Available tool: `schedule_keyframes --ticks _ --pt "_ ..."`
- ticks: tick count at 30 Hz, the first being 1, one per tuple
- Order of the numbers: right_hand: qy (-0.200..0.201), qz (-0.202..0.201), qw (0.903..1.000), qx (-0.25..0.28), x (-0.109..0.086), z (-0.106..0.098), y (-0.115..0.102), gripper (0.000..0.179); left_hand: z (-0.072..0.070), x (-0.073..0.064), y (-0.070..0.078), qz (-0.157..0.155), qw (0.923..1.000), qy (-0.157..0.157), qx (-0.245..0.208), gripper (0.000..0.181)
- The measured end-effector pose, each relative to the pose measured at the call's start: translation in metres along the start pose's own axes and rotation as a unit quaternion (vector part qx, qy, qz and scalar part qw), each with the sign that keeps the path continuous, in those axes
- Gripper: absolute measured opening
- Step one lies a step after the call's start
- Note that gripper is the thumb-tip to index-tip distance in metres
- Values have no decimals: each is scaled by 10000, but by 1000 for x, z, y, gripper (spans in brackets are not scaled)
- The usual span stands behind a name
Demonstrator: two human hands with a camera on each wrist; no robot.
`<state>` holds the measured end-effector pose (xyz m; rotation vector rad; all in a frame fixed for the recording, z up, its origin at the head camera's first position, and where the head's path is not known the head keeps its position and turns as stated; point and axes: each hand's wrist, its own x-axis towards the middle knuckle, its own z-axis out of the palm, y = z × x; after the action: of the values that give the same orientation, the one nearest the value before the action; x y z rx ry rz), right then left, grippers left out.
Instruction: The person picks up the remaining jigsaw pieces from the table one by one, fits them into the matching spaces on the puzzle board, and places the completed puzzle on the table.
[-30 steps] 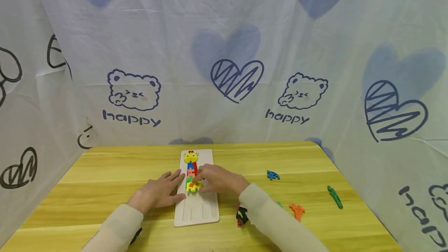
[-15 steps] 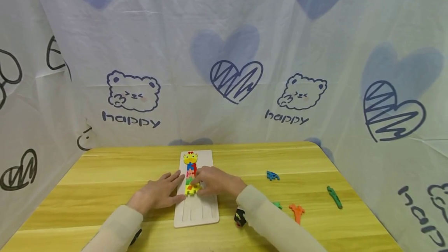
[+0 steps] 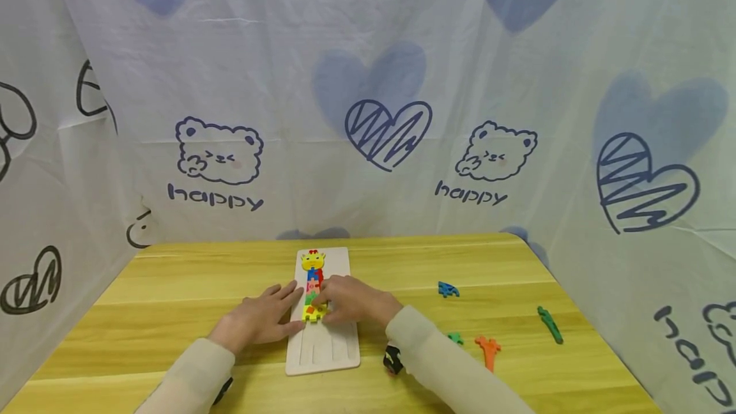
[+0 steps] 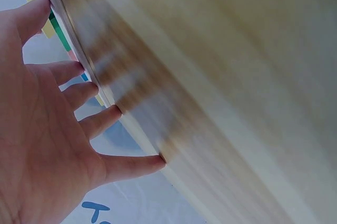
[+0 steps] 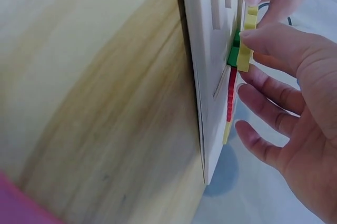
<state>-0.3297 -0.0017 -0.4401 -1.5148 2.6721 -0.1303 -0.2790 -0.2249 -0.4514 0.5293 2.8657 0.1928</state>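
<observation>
A pale wooden puzzle board (image 3: 323,363) lies on the table with a giraffe puzzle partly laid in it: a yellow giraffe head (image 3: 313,261) at the far end, then blue, red, pink and green pieces below. My right hand (image 3: 356,301) pinches a yellow puzzle piece (image 5: 245,55) between thumb and fingers. That piece sits raised, partly over a green piece (image 5: 233,57) in the right wrist view. My left hand (image 3: 259,318) rests with spread, straight fingers along the board's left edge; its fingertips (image 4: 158,161) touch the rim. The near grooves of the board hold no pieces.
Loose pieces lie to the right on the wooden table (image 3: 172,286): a blue one (image 3: 448,289), a long green one (image 3: 550,324), an orange one (image 3: 489,350) and a small green one (image 3: 455,337). A white printed curtain (image 3: 299,171) hangs behind the table.
My right hand has shifted the yellow puzzle piece slightly left and toward me over the board. The left hand stays at the board's edge.
</observation>
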Motion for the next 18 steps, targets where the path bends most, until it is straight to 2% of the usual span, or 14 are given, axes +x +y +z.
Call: schedule_keyframes --ticks 9,18 --pt "-17 28 9999 -112 -1 -2 -2 34 1 0 1 -3 10000 46 -53 81" --pt "-65 54 10000 13 -3 -3 -2 35 2 0 2 -22 10000 59 -6 80"
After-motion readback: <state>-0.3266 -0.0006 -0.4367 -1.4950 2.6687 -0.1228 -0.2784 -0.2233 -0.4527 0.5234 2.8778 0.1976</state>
